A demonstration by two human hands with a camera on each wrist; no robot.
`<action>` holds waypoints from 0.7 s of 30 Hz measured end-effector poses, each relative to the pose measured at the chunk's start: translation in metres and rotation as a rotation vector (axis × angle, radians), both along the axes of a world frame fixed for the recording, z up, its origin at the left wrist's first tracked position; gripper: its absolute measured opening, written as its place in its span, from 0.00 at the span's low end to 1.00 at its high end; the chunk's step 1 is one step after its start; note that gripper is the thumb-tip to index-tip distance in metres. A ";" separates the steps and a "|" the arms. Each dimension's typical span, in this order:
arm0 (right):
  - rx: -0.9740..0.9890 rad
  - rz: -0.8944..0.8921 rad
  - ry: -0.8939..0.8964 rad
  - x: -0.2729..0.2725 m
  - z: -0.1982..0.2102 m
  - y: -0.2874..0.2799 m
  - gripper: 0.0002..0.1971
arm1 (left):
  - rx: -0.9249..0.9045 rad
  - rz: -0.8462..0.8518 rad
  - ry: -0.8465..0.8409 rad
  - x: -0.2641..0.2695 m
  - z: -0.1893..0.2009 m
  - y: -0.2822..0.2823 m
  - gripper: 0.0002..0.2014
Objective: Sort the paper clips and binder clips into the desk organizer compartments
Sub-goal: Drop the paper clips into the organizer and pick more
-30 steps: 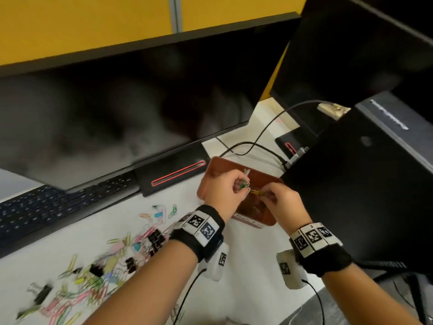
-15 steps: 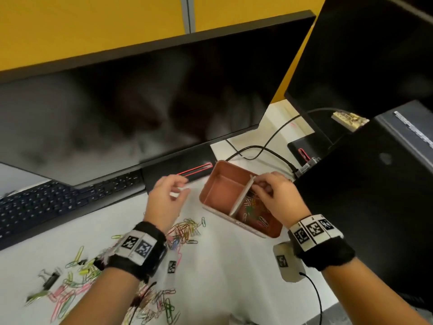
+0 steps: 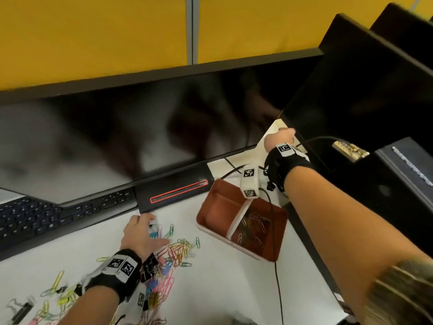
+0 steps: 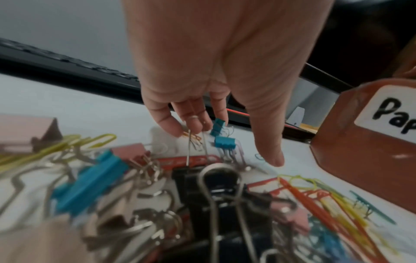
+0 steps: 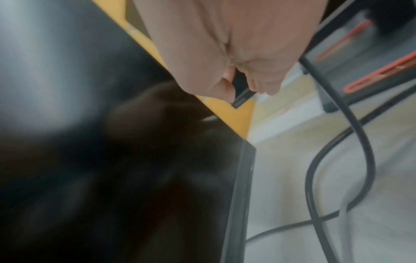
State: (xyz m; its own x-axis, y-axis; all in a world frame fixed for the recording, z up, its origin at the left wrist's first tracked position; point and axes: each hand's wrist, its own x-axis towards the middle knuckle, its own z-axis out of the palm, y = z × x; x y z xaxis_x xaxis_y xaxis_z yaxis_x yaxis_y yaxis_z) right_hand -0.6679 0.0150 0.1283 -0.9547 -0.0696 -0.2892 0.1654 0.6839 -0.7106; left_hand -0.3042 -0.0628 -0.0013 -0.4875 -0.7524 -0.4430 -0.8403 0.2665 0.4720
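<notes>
While over clips [image 3: 178,250], left hand [image 3: 138,233]

Reddish-brown desk organizer [image 3: 219,208] with white divider [image 3: 236,221] and white label in black lettering [image 4: 392,117], just right of the left hand [image 3: 138,233]; multicoloured paper clips [image 3: 251,227] in its right compartment. Under and near that hand's fingers [image 4: 171,124]: teal binder clips [image 4: 223,143], a black binder clip [image 4: 202,185], a pink one [image 4: 130,154], and orange, yellow, red, green and pink paper clips [image 3: 180,252] on the white desk [image 3: 222,282]. Black wristbands with black-and-white square-patterned tags on both wrists; right hand [image 3: 277,138] against a black monitor [image 3: 365,90], black cables [image 5: 342,142] below it, yellow wall [image 3: 93,31] beyond, red outlined strip on black monitor base [image 3: 179,191], black keyboard [image 3: 46,214] far left.
</notes>
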 end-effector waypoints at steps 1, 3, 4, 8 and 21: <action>0.034 -0.030 0.003 -0.007 -0.004 0.001 0.23 | 0.000 -0.013 0.000 -0.001 -0.003 -0.002 0.34; 0.130 0.062 0.022 -0.020 -0.015 0.007 0.26 | 0.020 -0.033 0.022 -0.001 -0.007 -0.006 0.29; 0.198 0.136 0.022 -0.026 -0.020 0.009 0.27 | 0.030 -0.048 0.040 -0.001 -0.008 -0.008 0.25; 0.478 0.274 -0.022 -0.032 -0.023 0.009 0.25 | 0.045 -0.134 0.118 0.003 -0.012 -0.014 0.15; 0.973 0.607 -0.009 -0.108 -0.094 0.014 0.32 | 0.052 -0.134 0.106 0.005 -0.019 -0.022 0.15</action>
State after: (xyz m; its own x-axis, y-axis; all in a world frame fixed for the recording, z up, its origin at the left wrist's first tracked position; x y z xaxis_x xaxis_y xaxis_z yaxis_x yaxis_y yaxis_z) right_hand -0.7757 0.0290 0.0340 -0.8378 -0.2614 -0.4794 -0.3776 0.9116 0.1628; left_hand -0.2988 -0.0850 -0.0199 -0.6282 -0.6550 -0.4200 -0.7434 0.3458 0.5725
